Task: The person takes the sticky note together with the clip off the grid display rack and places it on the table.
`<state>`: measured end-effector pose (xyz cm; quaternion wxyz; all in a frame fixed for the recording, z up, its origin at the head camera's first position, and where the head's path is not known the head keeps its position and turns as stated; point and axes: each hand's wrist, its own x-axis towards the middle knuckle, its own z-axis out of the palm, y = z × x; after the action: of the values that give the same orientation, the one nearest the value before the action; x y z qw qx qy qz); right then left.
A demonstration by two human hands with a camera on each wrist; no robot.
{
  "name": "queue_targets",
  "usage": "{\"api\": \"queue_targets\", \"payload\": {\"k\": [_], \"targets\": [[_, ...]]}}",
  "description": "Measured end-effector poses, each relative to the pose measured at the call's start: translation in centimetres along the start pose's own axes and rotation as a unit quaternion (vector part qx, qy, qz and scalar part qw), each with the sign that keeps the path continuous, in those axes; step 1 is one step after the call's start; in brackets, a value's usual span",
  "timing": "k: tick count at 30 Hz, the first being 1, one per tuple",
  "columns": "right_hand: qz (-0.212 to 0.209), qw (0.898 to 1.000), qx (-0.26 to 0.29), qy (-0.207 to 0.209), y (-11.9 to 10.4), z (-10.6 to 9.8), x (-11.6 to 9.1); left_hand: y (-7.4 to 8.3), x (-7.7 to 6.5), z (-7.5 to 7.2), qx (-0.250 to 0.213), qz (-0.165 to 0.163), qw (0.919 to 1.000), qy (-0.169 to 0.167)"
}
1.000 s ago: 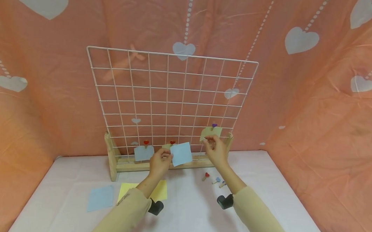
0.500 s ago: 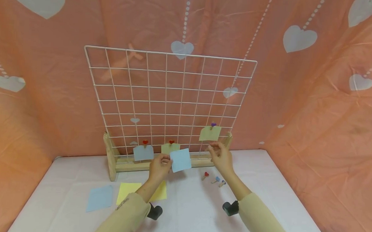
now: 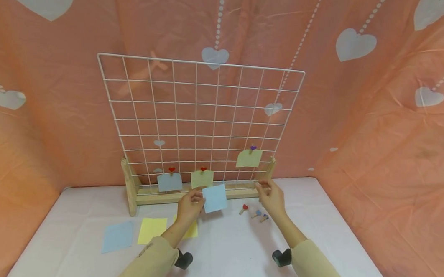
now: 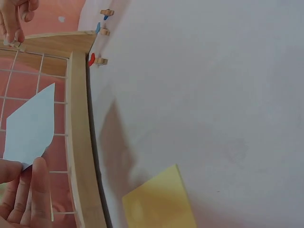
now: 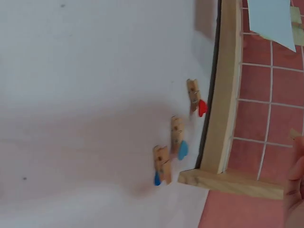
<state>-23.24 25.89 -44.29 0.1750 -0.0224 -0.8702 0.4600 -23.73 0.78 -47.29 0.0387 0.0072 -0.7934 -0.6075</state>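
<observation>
My left hand [image 3: 190,204] pinches a light blue paper square [image 3: 215,198] by its left edge, in front of the rack's wooden base. In the left wrist view, thumb and fingers grip the lower corner of this blue square [image 4: 31,128]. My right hand [image 3: 271,196] is near the right end of the white wire grid [image 3: 196,122]. Its fingertips pinch a small wooden clothespin [image 4: 14,43], mostly hidden by the fingers. Clipped to the grid are a blue note [image 3: 169,182], a green note [image 3: 202,179] and a higher green note [image 3: 249,158], each under a heart-topped clothespin.
On the white table lie a red-heart clothespin [image 3: 244,209], a light blue one [image 3: 257,213] and a dark blue one [image 3: 264,218]. A blue sheet [image 3: 117,237] and yellow sheets [image 3: 152,231] lie at left. Orange cloth [image 3: 246,31] with hearts hangs behind.
My right hand has moved down and right, away from the higher green note. The left hand has lowered the blue square a little, uncovering the lower green note.
</observation>
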Motion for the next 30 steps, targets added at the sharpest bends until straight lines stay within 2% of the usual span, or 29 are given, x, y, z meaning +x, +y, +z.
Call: {"api": "queue_targets", "payload": {"k": [10, 16, 25, 30], "targets": [[0.017, 1.0, -0.022, 0.004, 2.0, -0.5, -1.4, -1.1, -0.9, 0.0, 0.027, 0.002, 0.9996, -0.007], [0.027, 0.999, -0.025, 0.016, 3.2, -1.0, -2.3, -1.7, -1.7, 0.1, 0.016, -0.002, 0.9997, -0.021], [0.056, 0.998, -0.038, 0.013, 5.1, -1.8, -3.4, -3.1, -2.9, 0.5, 0.002, -0.034, 0.9993, -0.017], [0.065, 0.997, -0.041, 0.011, 6.0, -2.3, -4.1, -3.8, -3.2, 0.8, 0.011, -0.046, 0.9989, -0.007]]}}
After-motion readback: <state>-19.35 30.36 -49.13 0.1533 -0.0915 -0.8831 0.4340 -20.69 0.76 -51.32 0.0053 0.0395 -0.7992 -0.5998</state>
